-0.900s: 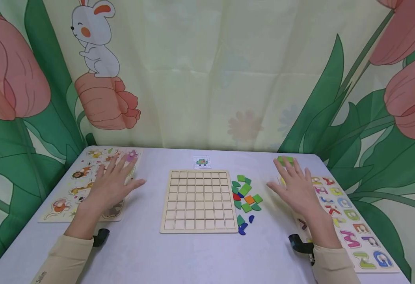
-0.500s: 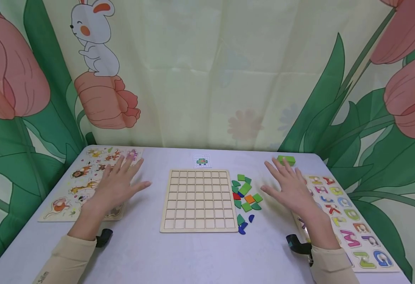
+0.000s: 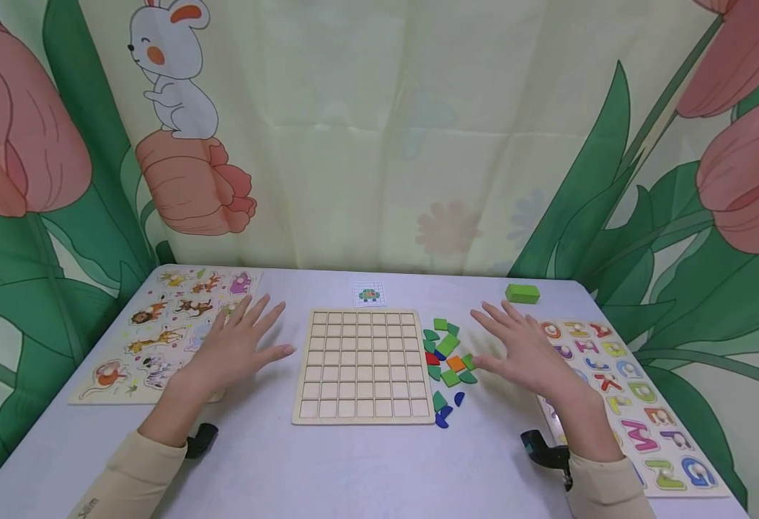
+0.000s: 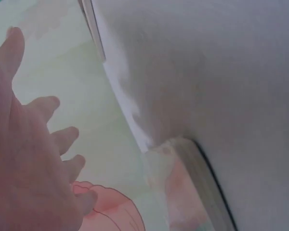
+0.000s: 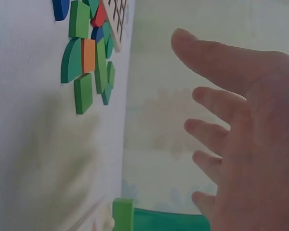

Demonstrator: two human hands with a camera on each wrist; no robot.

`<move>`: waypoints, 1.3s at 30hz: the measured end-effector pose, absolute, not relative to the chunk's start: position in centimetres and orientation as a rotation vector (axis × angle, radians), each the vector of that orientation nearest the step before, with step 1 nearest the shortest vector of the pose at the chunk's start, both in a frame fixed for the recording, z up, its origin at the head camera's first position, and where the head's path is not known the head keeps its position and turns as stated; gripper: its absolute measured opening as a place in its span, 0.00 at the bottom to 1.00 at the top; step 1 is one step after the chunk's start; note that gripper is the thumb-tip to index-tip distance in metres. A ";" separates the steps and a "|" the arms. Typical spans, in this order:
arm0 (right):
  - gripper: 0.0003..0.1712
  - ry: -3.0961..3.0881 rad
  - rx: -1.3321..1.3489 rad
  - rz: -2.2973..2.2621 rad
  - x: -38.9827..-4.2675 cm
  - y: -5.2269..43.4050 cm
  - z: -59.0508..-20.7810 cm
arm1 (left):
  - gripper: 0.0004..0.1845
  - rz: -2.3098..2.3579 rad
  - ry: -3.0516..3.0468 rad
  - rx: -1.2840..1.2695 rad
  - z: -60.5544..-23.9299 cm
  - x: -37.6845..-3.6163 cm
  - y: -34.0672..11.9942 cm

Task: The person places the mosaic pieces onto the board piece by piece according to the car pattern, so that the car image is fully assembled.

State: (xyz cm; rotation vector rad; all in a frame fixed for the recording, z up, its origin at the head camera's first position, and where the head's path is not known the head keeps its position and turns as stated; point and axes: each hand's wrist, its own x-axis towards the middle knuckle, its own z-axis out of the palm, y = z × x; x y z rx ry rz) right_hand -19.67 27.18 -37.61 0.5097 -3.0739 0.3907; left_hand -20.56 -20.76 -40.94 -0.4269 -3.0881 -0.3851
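My left hand (image 3: 231, 357) hovers with spread fingers over the right side of an animal puzzle board (image 3: 148, 371), holding nothing. My right hand (image 3: 527, 355), also spread and holding nothing, is between the loose pieces and a letter puzzle board (image 3: 641, 436). Between the hands lies a wooden grid board (image 3: 362, 373) with bare square cells. Along its right side are scattered flat pieces: green squares (image 3: 447, 345), an orange square (image 3: 456, 364), a red piece (image 3: 432, 359) and blue half-rounds (image 3: 460, 398). In the right wrist view, the thumb (image 5: 212, 55) stands apart from the fingers.
A small card (image 3: 369, 295) with a coloured picture on a grid lies just behind the grid board. At the back right sits a green block (image 3: 522, 293). A printed curtain (image 3: 353, 144) hangs behind the white table (image 3: 353, 468).
Both hands have moved inward toward the grid board, the left one to the right and the right one to the left. The green block now shows fully. The pieces have stayed put.
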 end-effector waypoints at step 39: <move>0.20 -3.356 0.429 0.628 -18.7 23.9 -38.2 | 0.58 -0.433 -3.230 -0.698 -42.0 -19.8 -18.3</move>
